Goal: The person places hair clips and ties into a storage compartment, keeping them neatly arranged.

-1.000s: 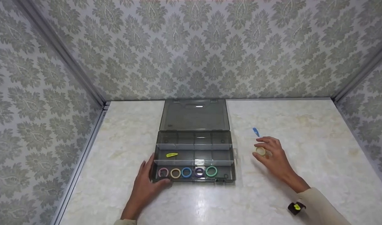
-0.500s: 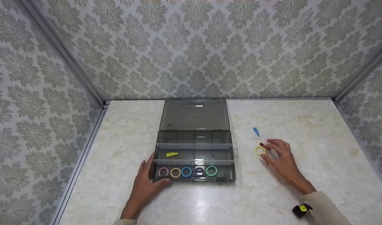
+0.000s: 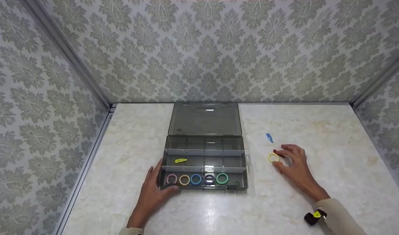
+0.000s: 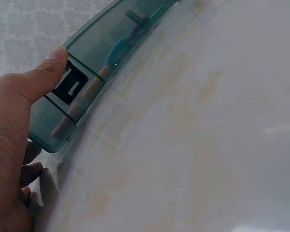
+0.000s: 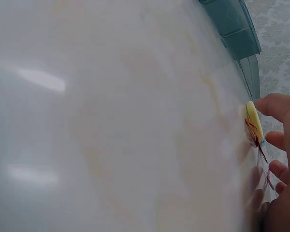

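Observation:
A grey see-through compartment box lies with its lid raised back; my left hand holds its near left corner, thumb on the front wall and fingers along the side. Several coloured hair ties, among them a green one and a blue one, lie in the front row, and a yellow snap hair clip in the middle row. Right of the box, my right hand pinches a yellow hair tie low at the table. A small red thing, partly hidden, shows at its fingertips.
A blue snap hair clip lies beyond the right hand. The lid reaches back to the patterned wall. Marble-look tabletop extends on both sides of the box.
My right hand has shifted a little to the right and the red thing has come into view at its fingertips. The yellow hair tie shows more fully. The left hand stays on the box.

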### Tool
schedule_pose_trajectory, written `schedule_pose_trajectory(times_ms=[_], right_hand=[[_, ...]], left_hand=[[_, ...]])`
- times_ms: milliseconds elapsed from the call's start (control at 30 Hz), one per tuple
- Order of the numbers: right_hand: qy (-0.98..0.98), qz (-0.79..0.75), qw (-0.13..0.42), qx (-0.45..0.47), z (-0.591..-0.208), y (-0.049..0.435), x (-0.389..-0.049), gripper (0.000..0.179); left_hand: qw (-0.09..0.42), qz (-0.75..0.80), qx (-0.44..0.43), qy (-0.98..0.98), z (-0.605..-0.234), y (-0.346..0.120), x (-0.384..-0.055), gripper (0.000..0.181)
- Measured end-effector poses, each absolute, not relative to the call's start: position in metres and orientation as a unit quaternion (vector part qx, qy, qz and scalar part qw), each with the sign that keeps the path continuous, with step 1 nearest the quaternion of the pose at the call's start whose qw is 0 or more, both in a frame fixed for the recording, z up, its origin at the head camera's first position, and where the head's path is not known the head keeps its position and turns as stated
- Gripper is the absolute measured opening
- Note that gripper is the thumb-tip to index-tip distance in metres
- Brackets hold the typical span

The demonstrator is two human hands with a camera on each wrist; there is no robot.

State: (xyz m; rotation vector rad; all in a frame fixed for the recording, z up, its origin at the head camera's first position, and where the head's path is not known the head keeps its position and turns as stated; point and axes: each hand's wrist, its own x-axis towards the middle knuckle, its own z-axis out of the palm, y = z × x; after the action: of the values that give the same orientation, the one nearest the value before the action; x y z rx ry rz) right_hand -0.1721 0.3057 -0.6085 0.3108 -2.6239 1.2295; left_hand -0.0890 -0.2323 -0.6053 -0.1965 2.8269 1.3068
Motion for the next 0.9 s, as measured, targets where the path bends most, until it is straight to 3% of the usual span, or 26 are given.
schedule_pose_trajectory(times_ms=[567, 900], right_hand=[[-0.899, 0.377, 0.166, 0.146, -0.614, 0.3026, -0.1734, 0.034], [-0.892, 0.403, 0.156, 0.13, -0.6099, 0.2996, -0.1714, 0.029]], left_hand=[[0.008, 0.425, -0.057, 0.903, -0.6046, -0.2314, -0.0886, 0.126], [-0.002, 0.435, -0.051, 0.899, -0.6068, -0.2336, -0.088, 0.126]])
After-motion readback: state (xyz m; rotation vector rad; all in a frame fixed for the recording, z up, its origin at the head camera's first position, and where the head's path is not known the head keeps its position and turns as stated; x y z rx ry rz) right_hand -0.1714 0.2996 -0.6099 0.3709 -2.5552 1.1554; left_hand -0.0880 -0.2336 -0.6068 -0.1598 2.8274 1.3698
